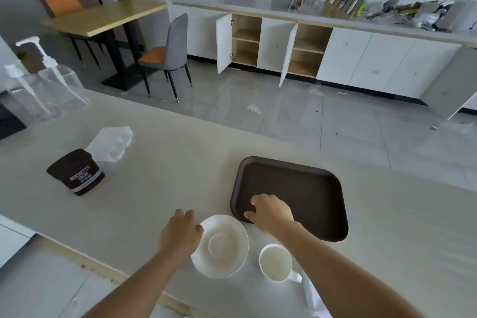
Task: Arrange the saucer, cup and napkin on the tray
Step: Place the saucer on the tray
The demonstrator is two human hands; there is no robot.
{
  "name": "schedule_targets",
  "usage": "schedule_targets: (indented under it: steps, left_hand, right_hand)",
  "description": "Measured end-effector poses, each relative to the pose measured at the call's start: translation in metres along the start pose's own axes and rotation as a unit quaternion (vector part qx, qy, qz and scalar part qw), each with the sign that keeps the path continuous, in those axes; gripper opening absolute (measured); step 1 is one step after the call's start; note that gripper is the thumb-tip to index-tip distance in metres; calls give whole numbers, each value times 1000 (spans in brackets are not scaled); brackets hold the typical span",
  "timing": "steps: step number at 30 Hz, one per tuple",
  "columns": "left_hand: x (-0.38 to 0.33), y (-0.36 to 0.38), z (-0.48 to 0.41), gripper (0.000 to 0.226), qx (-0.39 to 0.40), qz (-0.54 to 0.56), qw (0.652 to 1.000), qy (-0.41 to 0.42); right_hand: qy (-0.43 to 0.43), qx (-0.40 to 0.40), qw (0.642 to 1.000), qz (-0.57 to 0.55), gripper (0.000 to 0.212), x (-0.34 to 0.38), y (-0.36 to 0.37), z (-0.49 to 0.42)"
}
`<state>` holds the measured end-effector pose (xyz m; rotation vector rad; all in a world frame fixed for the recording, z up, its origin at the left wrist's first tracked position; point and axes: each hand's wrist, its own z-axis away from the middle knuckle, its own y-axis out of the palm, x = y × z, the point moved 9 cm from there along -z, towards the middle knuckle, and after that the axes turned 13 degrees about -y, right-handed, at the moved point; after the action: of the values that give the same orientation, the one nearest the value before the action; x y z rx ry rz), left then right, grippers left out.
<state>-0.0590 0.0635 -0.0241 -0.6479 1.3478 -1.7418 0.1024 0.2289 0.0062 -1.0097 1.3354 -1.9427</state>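
Note:
A dark brown tray (pixel 309 188) lies on the pale counter, right of centre. My right hand (pixel 271 212) rests on its near left corner, with the fingers inside and the thumb on the outside of the rim. A white saucer (pixel 224 248) sits on the counter just left of the tray. My left hand (pixel 180 232) hovers at its left edge, fingers spread and thumb touching the rim. A white cup (pixel 275 262) stands upright beside the saucer, its handle pointing right. A white napkin (pixel 313 297) shows partly under my right forearm.
A brown cocoa tub (pixel 77 173) and a clear plastic wrapper (pixel 111 143) lie at the left of the counter. Two clear pump bottles (pixel 49 85) stand at the far left. The counter's (pixel 180 162) far edge drops to a tiled floor.

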Motion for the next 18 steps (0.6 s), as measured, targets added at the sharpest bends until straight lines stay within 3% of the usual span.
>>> schedule_targets:
  steps: [11, 18]
  left_hand:
    - [21, 37, 2, 6, 55, 62, 996, -32]
    - [21, 43, 5, 11, 60, 167, 983, -56]
  right_hand:
    - [40, 114, 992, -31, 21, 5, 44, -2]
    - [37, 142, 989, -3, 11, 11, 63, -5]
